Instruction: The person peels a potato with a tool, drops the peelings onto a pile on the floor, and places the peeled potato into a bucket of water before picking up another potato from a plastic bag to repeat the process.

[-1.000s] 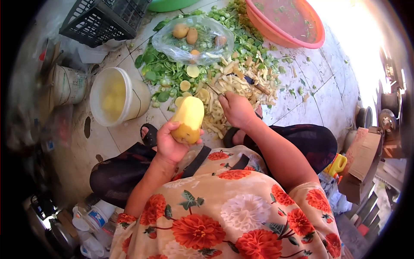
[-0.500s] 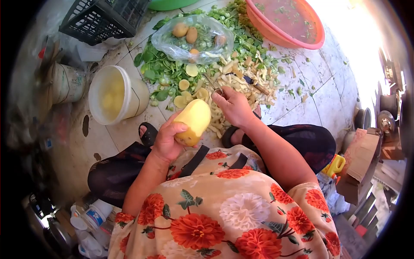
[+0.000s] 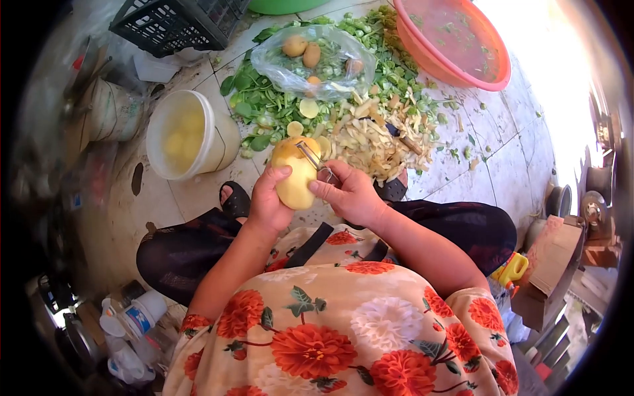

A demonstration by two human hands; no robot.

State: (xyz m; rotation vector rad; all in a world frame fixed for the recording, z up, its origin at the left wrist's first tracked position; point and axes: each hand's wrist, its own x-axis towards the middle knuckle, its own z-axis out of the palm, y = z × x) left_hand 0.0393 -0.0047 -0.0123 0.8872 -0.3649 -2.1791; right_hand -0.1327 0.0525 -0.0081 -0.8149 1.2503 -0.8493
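Note:
My left hand (image 3: 269, 199) is wrapped round a large potato (image 3: 295, 186), mostly peeled and pale yellow, with brown skin left at its far end. In my right hand (image 3: 356, 195) is a metal peeler (image 3: 309, 156), its head resting on the potato's skin-covered end. Part of the peeler's handle is hidden by my fingers. Beyond my hands lies a heap of potato peelings (image 3: 370, 146) on the tiled floor, with a few cut potato slices (image 3: 308, 107) beside it.
A white bucket (image 3: 210, 142) holding peeled potatoes in water stands at left. A clear plastic bag (image 3: 277, 66) with several unpeeled potatoes lies on green trimmings (image 3: 247, 99). A pink basin (image 3: 436, 56) of cloudy water is at far right, a black crate (image 3: 162, 30) at far left.
The potato has been turned so its unpeeled end faces away from me. My right hand has brought the peeler onto that end. The camera view has shifted slightly.

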